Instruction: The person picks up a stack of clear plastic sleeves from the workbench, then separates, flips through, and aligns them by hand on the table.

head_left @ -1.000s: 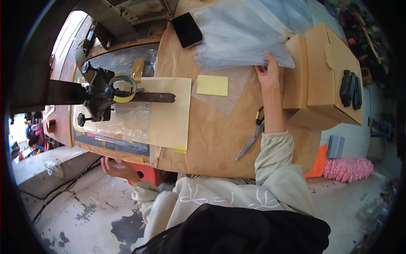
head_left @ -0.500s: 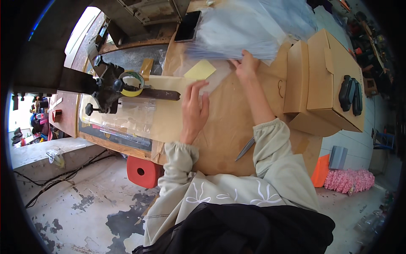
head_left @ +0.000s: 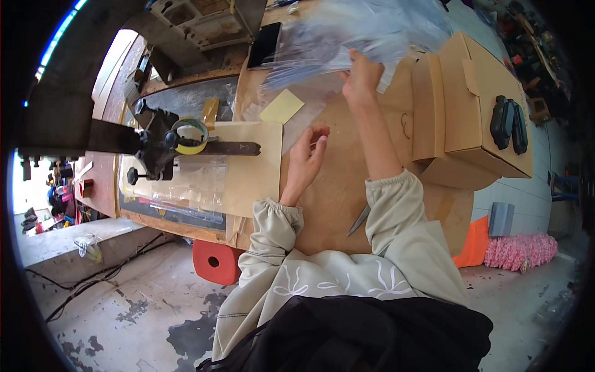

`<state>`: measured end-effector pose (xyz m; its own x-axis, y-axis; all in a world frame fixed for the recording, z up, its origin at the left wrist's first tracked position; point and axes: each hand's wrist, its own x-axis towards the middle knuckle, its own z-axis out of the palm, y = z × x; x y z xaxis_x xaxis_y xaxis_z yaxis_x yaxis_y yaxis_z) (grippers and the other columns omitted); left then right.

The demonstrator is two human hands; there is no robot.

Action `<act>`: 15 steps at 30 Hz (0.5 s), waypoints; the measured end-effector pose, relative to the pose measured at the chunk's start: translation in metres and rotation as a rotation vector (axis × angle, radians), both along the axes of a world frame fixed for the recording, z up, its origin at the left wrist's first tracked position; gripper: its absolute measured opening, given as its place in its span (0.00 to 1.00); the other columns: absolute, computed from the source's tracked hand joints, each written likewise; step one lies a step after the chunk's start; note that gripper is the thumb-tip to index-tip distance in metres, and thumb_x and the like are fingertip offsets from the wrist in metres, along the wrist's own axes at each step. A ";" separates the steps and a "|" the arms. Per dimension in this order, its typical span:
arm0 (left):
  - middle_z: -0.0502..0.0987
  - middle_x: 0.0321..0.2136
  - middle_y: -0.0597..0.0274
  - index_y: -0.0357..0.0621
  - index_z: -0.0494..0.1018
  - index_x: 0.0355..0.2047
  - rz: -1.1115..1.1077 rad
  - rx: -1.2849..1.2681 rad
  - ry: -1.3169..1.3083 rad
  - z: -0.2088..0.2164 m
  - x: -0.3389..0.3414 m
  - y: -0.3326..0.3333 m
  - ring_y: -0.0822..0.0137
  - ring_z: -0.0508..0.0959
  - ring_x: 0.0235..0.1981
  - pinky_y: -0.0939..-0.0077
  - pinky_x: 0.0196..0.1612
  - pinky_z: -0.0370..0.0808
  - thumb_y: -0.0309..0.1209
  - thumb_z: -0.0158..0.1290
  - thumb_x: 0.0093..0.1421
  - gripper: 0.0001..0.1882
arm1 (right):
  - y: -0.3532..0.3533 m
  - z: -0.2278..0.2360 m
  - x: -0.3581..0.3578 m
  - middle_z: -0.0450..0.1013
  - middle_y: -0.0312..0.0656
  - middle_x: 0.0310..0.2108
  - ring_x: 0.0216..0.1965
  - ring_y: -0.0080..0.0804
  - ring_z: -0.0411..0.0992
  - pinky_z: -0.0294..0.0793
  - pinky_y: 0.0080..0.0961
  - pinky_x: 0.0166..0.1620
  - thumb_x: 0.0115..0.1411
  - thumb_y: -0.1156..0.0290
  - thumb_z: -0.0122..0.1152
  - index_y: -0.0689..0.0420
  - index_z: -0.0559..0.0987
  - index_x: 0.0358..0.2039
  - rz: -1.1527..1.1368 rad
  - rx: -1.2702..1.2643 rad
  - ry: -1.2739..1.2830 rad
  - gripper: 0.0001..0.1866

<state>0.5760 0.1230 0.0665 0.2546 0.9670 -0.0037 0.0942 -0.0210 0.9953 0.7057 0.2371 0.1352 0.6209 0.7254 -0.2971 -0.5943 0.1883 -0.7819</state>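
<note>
Head view: the right hand (head_left: pixel 361 79) is closed on the near edge of the plastic bags (head_left: pixel 372 28), which lie at the far side of the desk (head_left: pixel 334 198), beside the phone (head_left: pixel 264 46). The left hand (head_left: pixel 305 162) is half open, fingers loosely curled, with nothing visible in its grasp; it is near the yellow paper (head_left: pixel 282 106). The scissors (head_left: pixel 359 222) lie partly under the right sleeve (head_left: pixel 396 198).

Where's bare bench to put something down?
Largest patch: brown paper between the left hand and right forearm, down to the grey blade. Narrower: between that forearm and the cardboard box, bar a small curved mark. Crowded: far side, clear plastic bags and black flat device; left, knobbed fixture, tape roll, cream sheet.
</note>
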 end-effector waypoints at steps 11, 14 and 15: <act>0.63 0.47 0.54 0.39 0.54 0.52 0.279 -0.625 -1.186 0.038 -0.010 -0.088 0.61 0.64 0.49 0.66 0.53 0.62 0.34 0.48 0.56 0.26 | -0.278 -0.027 -0.048 0.66 0.42 0.43 0.44 0.25 0.63 0.62 0.18 0.46 0.58 0.63 0.50 0.64 0.68 0.45 0.327 -0.261 -0.316 0.19; 0.66 0.44 0.56 0.36 0.57 0.49 0.589 -0.792 -0.839 0.001 -0.034 -0.108 0.64 0.69 0.42 0.70 0.46 0.68 0.19 0.48 0.49 0.25 | -0.325 -0.022 -0.023 0.71 0.45 0.37 0.38 0.27 0.67 0.64 0.18 0.43 0.58 0.62 0.50 0.61 0.73 0.40 1.228 -0.368 -0.604 0.16; 0.66 0.44 0.56 0.36 0.57 0.49 0.576 -0.794 -0.838 0.002 -0.039 -0.111 0.64 0.69 0.42 0.70 0.46 0.68 0.19 0.48 0.49 0.25 | -0.333 -0.027 -0.010 0.73 0.45 0.33 0.35 0.28 0.69 0.66 0.17 0.40 0.57 0.61 0.50 0.60 0.76 0.36 1.386 -0.290 -0.636 0.15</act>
<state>0.5370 0.0121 0.0686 0.0079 0.7443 -0.6678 -0.7639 0.4354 0.4763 0.6955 -0.0961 0.1079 -0.3897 0.7851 -0.4814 0.2626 -0.4062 -0.8752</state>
